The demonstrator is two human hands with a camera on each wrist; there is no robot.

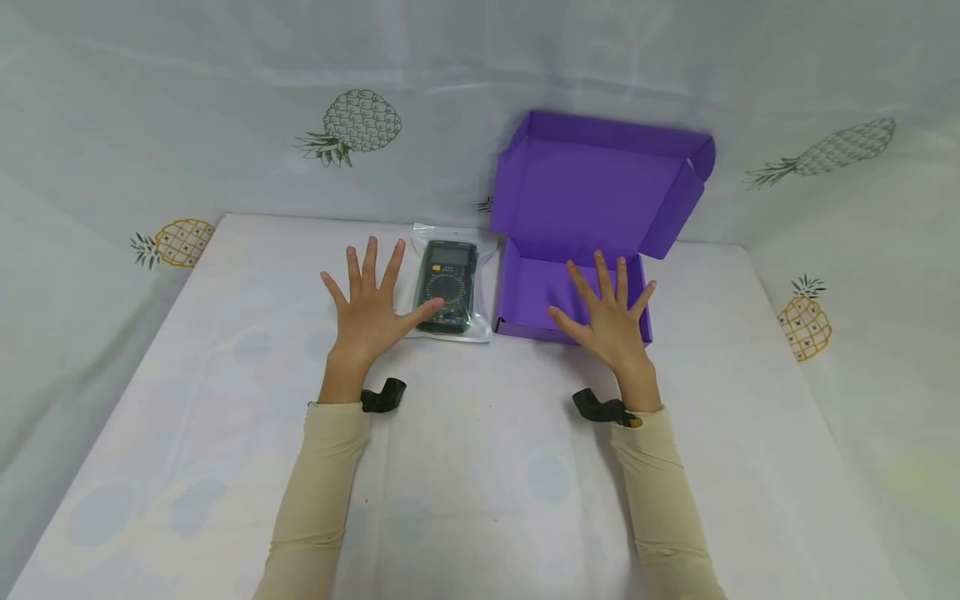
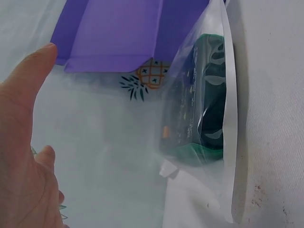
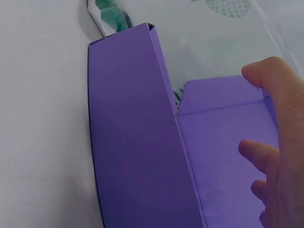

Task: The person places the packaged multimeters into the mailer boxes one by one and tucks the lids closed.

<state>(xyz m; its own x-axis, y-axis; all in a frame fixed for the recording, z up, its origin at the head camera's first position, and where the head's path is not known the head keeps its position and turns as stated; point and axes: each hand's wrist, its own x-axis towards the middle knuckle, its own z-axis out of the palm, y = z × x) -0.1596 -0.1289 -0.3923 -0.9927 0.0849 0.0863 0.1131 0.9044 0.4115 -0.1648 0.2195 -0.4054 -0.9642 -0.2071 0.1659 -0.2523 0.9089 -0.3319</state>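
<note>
Both hands are spread over the table and hold nothing. My left hand (image 1: 367,321) has its fingers fanned out beside a dark multimeter (image 1: 447,283) in a clear plastic bag (image 1: 482,321); in the head view its thumb overlaps the meter, while the left wrist view shows a gap between the thumb and the bagged meter (image 2: 209,95). My right hand (image 1: 611,329), fingers also spread, is above the front of a purple cardboard box (image 1: 525,287). The box's lid (image 1: 592,183) stands raised at the back. In the right wrist view the fingers are apart from the box's front wall (image 3: 133,128).
A white cloth with pale spots covers the table (image 1: 465,483). Behind it hangs a pale curtain (image 1: 247,108) printed with pineapples, close to the raised lid. Black curved pieces (image 1: 384,396) are strapped at both wrists. The bag lies just left of the box.
</note>
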